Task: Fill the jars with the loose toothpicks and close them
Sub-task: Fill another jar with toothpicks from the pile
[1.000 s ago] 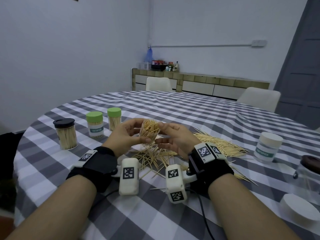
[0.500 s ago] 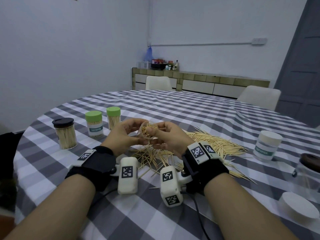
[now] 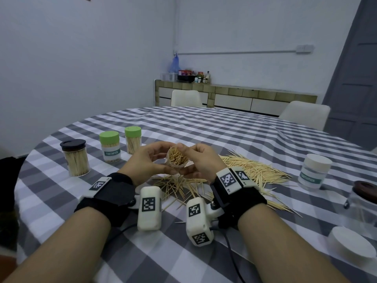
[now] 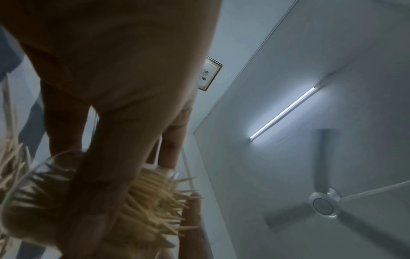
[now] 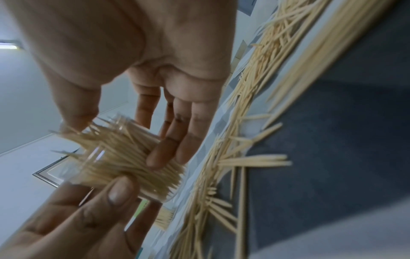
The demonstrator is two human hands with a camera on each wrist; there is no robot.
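Open jar: a small clear jar (image 3: 177, 158) packed with toothpicks was held between both hands above the desk (image 3: 224, 131), tilted so its mouth faced the person, probably to let them see how the sticks sat.
Left hand: the left hand (image 3: 152, 160) curled thumb and fingers (image 4: 115, 157) round the jar's side, serving as the steady holder.
Right hand: the right hand (image 3: 201, 160) cupped the jar's other side, thumb at the rim over protruding tips, fingers (image 5: 175, 140) against the glass wall; a judgement, it was pressing stray ends level so a lid could seat.
Loose toothpicks: a heap (image 3: 253, 170) lay on the desk directly below and to the right, so spills fell back onto the supply.
Finished jars: a black-lidded jar (image 3: 75, 158) and two green-lidded jars (image 3: 110, 147) stood closed at the left, apart from the work.
Waiting: a white-capped jar (image 3: 314, 170) and a loose white lid (image 3: 349, 245) sat at the right, near the working hand.
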